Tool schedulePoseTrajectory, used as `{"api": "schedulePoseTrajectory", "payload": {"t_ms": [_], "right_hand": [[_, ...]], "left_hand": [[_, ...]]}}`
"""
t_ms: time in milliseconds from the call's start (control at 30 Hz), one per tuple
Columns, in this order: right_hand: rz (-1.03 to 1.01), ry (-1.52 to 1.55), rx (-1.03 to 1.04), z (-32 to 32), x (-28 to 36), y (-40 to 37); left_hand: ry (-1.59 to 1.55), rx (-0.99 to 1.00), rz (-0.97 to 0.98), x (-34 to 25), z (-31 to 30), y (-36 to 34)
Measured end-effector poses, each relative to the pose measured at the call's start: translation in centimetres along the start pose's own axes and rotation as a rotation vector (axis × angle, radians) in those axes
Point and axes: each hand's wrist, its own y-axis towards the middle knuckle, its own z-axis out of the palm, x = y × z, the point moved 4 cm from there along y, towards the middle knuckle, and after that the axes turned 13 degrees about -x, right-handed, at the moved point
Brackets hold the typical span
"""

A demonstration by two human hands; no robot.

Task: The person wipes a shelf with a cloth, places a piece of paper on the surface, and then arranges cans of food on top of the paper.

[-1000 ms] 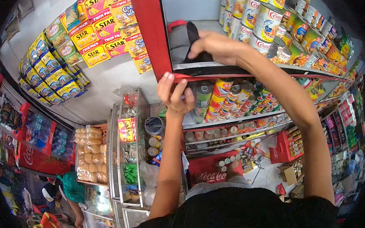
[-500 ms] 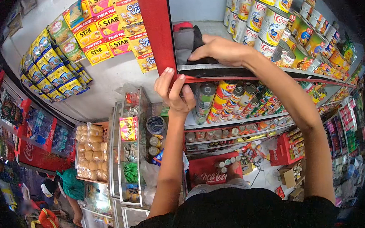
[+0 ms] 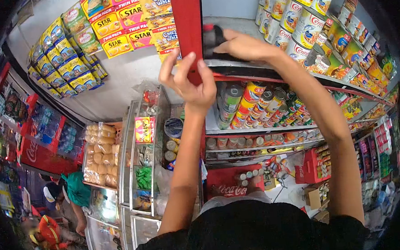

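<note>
Left hand [image 3: 186, 82]: your fingers are curled round the red post [image 3: 186, 21].
Right hand [image 3: 243, 45]: yours lies on the dark cloth [image 3: 213, 35]; can't tell if it grips.
Cloth: top shelf [image 3: 231, 23], near cans [image 3: 294, 16].

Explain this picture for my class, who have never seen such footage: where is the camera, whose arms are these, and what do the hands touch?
There is no machine here. One camera sits on a person's head and looks down, so the wide lens bends the shop around that person's two bare arms. The left hand grips the red post of a shelf unit. The right hand rests on a dark bundle on the upper shelf; whether it grips it is unclear. Beside it stand tins, with more cans on the shelf below. On the wall hang yellow packets, and other people stand down at the left.
</note>
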Motion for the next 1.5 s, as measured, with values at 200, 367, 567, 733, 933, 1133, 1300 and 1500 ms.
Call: {"api": "schedulePoseTrajectory", "payload": {"t_ms": [200, 367, 567, 733, 933, 1133, 1300, 1500], "right_hand": [[0.358, 0.594, -0.222, -2.6, 0.6, -2.8], [0.149, 0.432, -0.769, -9.3, -1.2, -0.2], [-0.177, -0.698, -0.766, -7.9, -3.0, 5.7], [0.119, -0.826, -0.493, -5.0, -11.8, 10.4], [0.548, -0.638, -0.334, -3.1, -13.8, 14.1], [0.245, -0.496, -0.284, 0.7, -12.7, 18.7], [0.041, -0.38, -0.341, 2.7, -11.8, 20.3], [-0.033, -0.401, -0.117, 0.7, -3.2, 9.4]], "left_hand": [[0.034, 0.016, 0.003, 0.1, 1.5, 0.4], [0.075, 0.07, 0.069, 0.1, 1.7, 0.4], [-0.054, 0.063, -0.041, 0.5, 1.6, 0.4], [-0.061, 0.103, -0.033, 0.6, 1.3, 0.4], [-0.118, 0.11, -0.072, 0.5, 1.1, 0.7], [-0.144, 0.121, -0.109, 0.7, 1.2, 0.6], [-0.159, 0.038, -0.134, 1.2, 1.3, 0.1], [-0.149, 0.088, -0.199, 1.3, 1.3, -0.2]]}}
